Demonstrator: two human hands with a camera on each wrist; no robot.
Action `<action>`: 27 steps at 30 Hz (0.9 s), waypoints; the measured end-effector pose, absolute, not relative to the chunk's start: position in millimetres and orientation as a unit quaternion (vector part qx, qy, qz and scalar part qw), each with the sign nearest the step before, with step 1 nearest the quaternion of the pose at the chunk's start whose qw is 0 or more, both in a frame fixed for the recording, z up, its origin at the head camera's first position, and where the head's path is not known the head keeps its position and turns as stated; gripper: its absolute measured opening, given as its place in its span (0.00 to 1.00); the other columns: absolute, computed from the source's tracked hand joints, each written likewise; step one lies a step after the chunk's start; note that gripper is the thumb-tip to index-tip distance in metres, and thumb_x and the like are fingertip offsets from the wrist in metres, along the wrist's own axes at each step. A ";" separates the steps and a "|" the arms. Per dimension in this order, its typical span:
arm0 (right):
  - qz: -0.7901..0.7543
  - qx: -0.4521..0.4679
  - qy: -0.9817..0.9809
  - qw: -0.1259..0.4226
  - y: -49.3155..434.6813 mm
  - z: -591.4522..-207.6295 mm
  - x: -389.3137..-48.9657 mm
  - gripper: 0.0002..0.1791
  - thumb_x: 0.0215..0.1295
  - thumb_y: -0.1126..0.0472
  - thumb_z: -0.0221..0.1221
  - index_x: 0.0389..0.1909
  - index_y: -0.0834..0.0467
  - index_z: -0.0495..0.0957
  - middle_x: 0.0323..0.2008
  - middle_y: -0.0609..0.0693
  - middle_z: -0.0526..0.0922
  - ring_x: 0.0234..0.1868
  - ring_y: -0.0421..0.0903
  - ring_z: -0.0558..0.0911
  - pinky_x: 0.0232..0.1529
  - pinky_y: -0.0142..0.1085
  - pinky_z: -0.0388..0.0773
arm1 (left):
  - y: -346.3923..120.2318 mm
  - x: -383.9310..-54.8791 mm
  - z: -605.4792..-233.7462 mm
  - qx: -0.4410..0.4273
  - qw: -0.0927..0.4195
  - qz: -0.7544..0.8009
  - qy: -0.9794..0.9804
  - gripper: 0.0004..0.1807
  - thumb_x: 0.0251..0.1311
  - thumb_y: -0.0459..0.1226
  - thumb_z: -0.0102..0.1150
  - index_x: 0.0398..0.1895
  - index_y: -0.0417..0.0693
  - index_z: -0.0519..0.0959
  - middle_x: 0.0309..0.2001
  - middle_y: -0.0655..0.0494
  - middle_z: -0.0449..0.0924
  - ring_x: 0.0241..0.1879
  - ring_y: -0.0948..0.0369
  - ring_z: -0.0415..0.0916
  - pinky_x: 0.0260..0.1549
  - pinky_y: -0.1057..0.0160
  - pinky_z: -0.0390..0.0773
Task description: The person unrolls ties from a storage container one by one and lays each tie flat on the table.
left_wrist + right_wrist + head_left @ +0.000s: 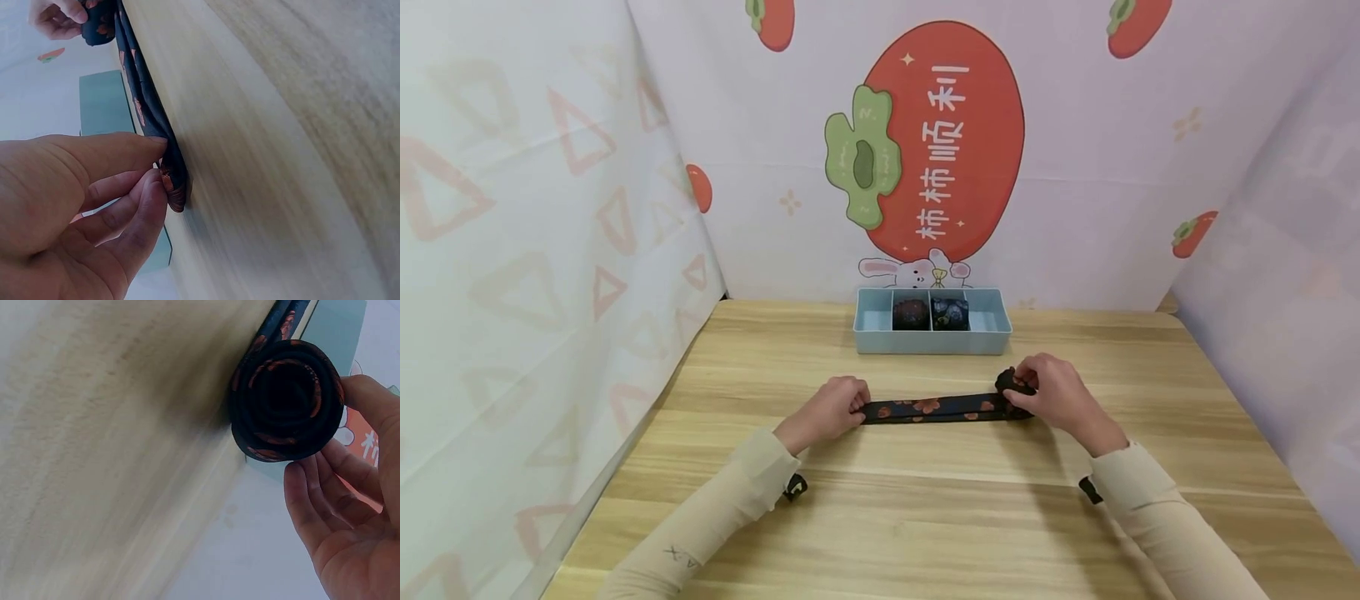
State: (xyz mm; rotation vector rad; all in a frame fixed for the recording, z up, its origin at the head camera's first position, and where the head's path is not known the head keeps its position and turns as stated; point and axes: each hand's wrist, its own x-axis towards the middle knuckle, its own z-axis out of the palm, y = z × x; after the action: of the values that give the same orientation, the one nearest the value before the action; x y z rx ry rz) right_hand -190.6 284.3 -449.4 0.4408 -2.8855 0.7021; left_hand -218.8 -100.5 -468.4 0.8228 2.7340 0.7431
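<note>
A dark necktie with orange flowers (pixel 928 407) stretches across the wooden table between both hands, its right part wound into a roll (pixel 284 400). With thumb and fingertips my left hand (pixel 831 412) pinches the flat end of the necktie (pixel 172 178), close over the tabletop. My right hand (pixel 1056 396) grips the roll from above, thumb on one side and fingers curled on the other. The right wrist view shows the roll end-on, with its spiral layers and the flat strip leading away from it.
Against the back cloth stands a light blue divided box (pixel 932 342). Its two middle compartments hold a dark reddish roll (pixel 911 315) and a dark blue patterned roll (pixel 951 314). Small dark objects show beside the left forearm (pixel 700 525) and right forearm (pixel 1172 525). Printed cloths hang behind and at both sides.
</note>
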 end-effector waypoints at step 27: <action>0.202 0.144 -0.967 0.064 285.3 -440.7 -191.0 0.16 0.57 0.62 0.77 0.40 0.67 0.85 0.36 0.57 0.83 0.35 0.49 0.81 0.39 0.46 0.83 | -101.2 -216.4 -467.0 0.277 0.096 0.251 0.922 0.08 0.61 0.25 0.71 0.41 0.37 0.84 0.39 0.49 0.84 0.39 0.60 0.80 0.43 0.60 0.84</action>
State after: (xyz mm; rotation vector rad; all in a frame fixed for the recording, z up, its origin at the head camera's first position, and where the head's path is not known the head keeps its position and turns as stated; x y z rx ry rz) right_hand -191.0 285.3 -440.7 0.4339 -2.9200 0.6089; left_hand -216.4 -101.2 -467.0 0.8221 2.7335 0.7429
